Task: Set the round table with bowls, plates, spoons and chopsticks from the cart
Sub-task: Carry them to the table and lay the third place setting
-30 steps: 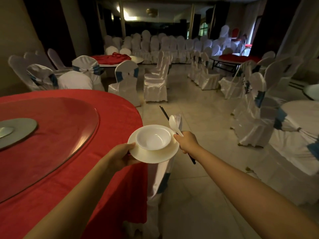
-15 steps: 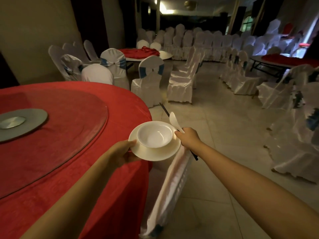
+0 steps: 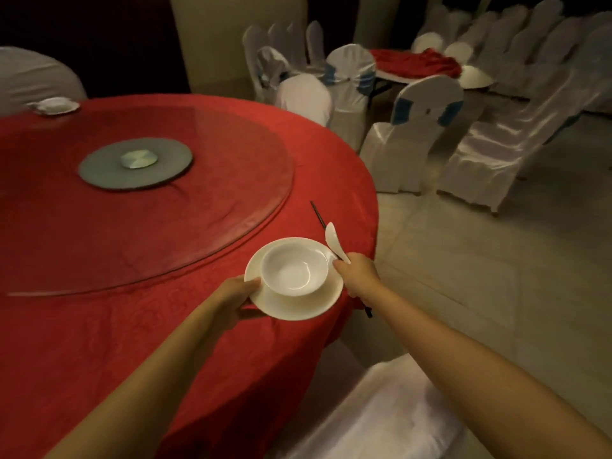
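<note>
My left hand (image 3: pixel 236 293) grips the left rim of a white plate (image 3: pixel 298 308) that carries a white bowl (image 3: pixel 293 270). The plate hovers over the near right edge of the round table (image 3: pixel 132 326), which wears a red cloth. My right hand (image 3: pixel 357 274) holds a white spoon (image 3: pixel 332 241) and dark chopsticks (image 3: pixel 318 216) together, just right of the plate. The chopsticks stick out beyond the spoon toward the table and poke out below the hand.
A glass turntable (image 3: pixel 231 193) with a grey hub covers the table's middle. One place setting (image 3: pixel 54 105) sits at the far left edge. White-covered chairs (image 3: pixel 407 127) ring the table; one chair (image 3: pixel 381 412) stands right below my right arm. Tiled floor lies to the right.
My view has swung left and down onto the table. Both hands with plate, bowl, spoon and chopsticks now hover over the red cloth instead of beside the table's edge.
</note>
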A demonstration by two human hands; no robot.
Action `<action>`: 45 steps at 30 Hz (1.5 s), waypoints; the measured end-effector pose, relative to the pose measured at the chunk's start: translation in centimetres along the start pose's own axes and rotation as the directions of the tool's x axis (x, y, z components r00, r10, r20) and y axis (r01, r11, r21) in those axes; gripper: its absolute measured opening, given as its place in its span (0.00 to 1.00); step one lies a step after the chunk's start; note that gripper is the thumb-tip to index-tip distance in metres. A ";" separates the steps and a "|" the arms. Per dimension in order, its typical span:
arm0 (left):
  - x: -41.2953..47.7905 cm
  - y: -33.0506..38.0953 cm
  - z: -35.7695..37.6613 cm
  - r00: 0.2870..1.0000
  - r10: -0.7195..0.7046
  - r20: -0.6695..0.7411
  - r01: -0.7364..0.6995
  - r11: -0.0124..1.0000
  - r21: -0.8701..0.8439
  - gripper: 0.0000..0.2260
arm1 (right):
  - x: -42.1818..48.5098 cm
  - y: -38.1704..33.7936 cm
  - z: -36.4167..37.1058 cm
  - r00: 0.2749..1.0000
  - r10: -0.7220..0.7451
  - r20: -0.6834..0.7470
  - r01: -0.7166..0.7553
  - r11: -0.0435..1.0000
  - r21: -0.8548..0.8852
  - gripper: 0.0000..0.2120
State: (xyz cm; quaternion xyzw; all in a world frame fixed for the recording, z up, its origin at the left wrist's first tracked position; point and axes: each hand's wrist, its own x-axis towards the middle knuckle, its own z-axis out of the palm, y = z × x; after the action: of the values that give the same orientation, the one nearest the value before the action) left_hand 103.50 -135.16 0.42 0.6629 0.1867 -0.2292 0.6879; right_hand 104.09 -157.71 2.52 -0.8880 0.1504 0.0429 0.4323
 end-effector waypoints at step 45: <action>7.5 -12.3 -1.7 0.654 0.312 -0.689 0.229 0.786 0.574 0.16 | 11.8 7.0 14.4 0.863 -0.337 0.375 0.371 0.928 -0.019 0.08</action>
State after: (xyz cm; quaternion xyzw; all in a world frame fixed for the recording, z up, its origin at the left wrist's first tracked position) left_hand 102.83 -134.21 -14.00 0.8868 0.3529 0.0365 0.2960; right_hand 113.92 -153.25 -14.11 -0.8955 -0.1004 0.1339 0.4124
